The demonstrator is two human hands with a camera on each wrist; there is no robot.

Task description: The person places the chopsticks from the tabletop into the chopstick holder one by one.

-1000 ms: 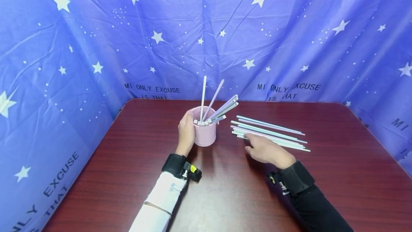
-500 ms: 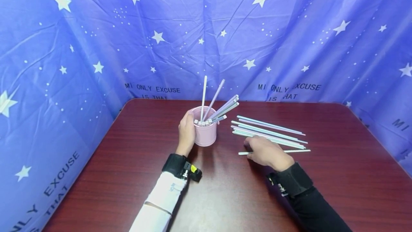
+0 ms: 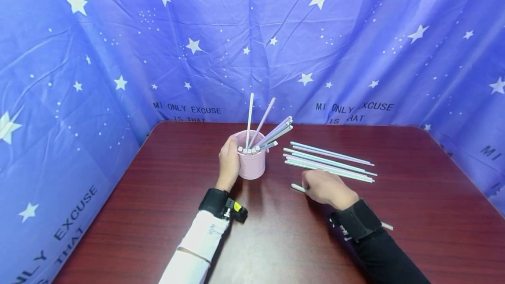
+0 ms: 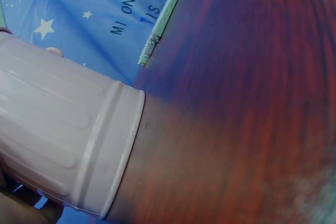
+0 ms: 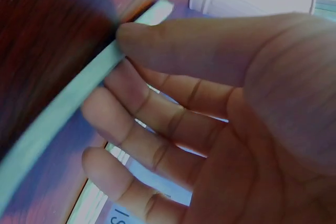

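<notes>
My left hand (image 3: pixel 228 161) grips the left side of a small pink bucket (image 3: pixel 252 166), which stands upright on the table. Several pastel chopsticks (image 3: pixel 272 131) lean in it, square ends up, some fanned to the right. My right hand (image 3: pixel 330 188) pinches a pale green chopstick (image 5: pixel 68 95) near its thicker end, thumb against fingers, as the right wrist view shows. In the head view that chopstick runs under the hand and wrist, its far tip emerging beyond the cuff. Just behind the right hand lie several loose chopsticks (image 3: pixel 331 159), roughly parallel.
The dark red wooden table (image 3: pixel 268 240) reaches back to a blue star-patterned curtain (image 3: pixel 244 25), which also hangs along the left and right. Each wrist wears a black strap with a small camera.
My right hand has drawn the nearest chopstick away from the row towards me, and it has swung so its thin end points nearer my body. The left hand and bucket have stayed put.
</notes>
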